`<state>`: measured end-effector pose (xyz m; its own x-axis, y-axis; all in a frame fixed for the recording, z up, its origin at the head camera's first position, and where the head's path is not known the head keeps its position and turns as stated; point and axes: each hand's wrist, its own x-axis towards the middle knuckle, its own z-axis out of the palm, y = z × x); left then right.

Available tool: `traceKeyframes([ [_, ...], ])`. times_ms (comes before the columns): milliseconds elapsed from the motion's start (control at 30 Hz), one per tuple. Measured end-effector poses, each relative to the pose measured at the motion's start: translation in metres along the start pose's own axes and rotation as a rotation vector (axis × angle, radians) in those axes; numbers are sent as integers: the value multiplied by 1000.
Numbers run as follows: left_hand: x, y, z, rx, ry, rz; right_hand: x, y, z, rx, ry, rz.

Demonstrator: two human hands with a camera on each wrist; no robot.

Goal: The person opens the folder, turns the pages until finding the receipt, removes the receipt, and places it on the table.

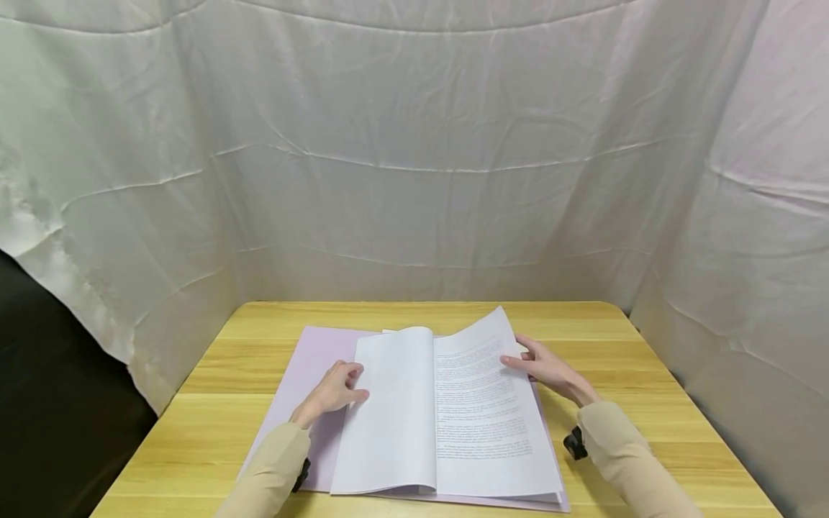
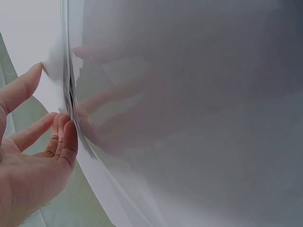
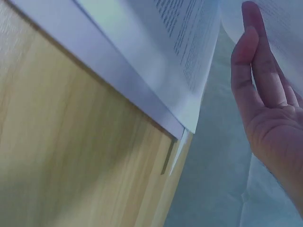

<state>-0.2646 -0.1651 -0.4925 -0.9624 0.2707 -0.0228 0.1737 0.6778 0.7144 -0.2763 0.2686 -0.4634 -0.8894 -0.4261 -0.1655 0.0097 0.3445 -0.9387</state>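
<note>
Printed sheets lie spread like an open booklet on a lavender folder. On the left is a blank turned-over side, its fold curving up along the middle. At its outer edge, my left hand rests with bent fingers, the thumb reaching onto the paper; in the left wrist view, fingertips touch the stacked sheet edges. My right hand pinches the right page near its upper outer edge, thumb on the printed face and other fingers behind. That page's top corner is lifted.
The light wooden table carries the folder near its front edge. Pale grey curtains hang behind and on both sides. A black area shows beyond the left curtain. Both wrists wear small black devices.
</note>
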Motion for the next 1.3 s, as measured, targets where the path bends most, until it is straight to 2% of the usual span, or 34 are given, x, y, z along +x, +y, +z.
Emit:
traceKeyframes([
  [300, 1, -2, 0, -3, 18, 31, -5, -9, 6, 76, -97, -37],
  [633, 1, 2, -1, -24, 50, 23, -12, -21, 11, 127, -107, 18],
  [767, 1, 5, 0, -37, 65, 15, -14, -25, 13, 173, -151, -2],
  [967, -1, 11, 0, -123, 57, 30, -14, -29, 21, 236, -234, -54],
  [1133, -2, 17, 1, -184, 62, 48, -13, -32, 29, 258, -273, -42],
  [1300, -1, 25, 3, -249, 56, 36, -12, -35, 36, 247, -280, -32],
])
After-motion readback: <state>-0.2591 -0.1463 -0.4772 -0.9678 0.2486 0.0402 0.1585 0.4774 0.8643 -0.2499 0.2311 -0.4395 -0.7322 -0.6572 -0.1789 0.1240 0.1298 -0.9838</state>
